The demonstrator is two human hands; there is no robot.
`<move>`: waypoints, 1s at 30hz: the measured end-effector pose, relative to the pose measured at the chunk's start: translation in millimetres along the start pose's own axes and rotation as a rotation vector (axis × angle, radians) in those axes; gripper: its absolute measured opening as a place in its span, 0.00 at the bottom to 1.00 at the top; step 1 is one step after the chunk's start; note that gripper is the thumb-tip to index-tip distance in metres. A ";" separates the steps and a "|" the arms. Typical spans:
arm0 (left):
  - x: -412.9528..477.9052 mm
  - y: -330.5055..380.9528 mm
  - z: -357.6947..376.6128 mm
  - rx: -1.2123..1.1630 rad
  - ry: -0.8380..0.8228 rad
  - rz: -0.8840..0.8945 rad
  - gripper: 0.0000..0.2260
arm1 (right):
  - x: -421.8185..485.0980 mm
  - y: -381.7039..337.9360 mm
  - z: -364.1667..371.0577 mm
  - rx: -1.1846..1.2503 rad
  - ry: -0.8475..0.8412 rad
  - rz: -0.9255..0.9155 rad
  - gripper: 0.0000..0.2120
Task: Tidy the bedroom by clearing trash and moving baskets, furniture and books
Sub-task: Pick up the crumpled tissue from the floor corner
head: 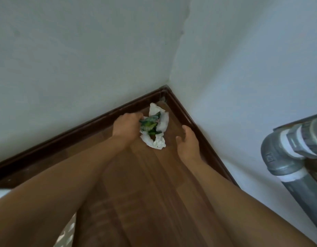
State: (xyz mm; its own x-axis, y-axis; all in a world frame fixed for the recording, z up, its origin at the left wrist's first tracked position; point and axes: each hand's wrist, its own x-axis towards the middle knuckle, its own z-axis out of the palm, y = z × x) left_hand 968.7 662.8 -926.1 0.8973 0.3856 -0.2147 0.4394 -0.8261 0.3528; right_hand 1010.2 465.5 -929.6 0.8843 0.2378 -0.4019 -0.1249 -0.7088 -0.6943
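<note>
Left hand (126, 126) grips crumpled trash (158, 142); right hand (188, 145) hovers, fingers relaxed.

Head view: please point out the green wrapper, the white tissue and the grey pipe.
green wrapper (150, 125), head view, its crumpled middle.
white tissue (159, 144), head view, its lower lump.
grey pipe (277, 156), head view, its elbow bend.

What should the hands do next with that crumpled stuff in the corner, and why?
Probably bring the open right hand in to scoop up the white crumpled paper: the left hand grips the green wrapper, while the paper lies on the floor beside it.
</note>
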 end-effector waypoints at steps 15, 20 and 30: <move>-22.4 -31.3 -2.3 0.007 0.116 -0.209 0.10 | 28.7 3.3 70.4 -0.604 -0.002 -0.470 0.12; -28.7 -36.5 -2.4 -0.050 0.125 -0.282 0.09 | 69.6 -28.0 57.5 -0.303 -0.031 -0.385 0.22; -29.5 -46.7 -3.4 -0.058 0.138 -0.298 0.08 | 86.5 -19.1 79.5 -0.512 -0.093 -0.456 0.12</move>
State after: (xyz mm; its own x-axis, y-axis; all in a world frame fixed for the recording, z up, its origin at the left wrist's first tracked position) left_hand 921.8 691.4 -933.1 0.7243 0.6620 -0.1927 0.6815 -0.6452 0.3453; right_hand 1053.3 552.4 -998.6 0.7531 0.6260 -0.2023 0.4981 -0.7434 -0.4463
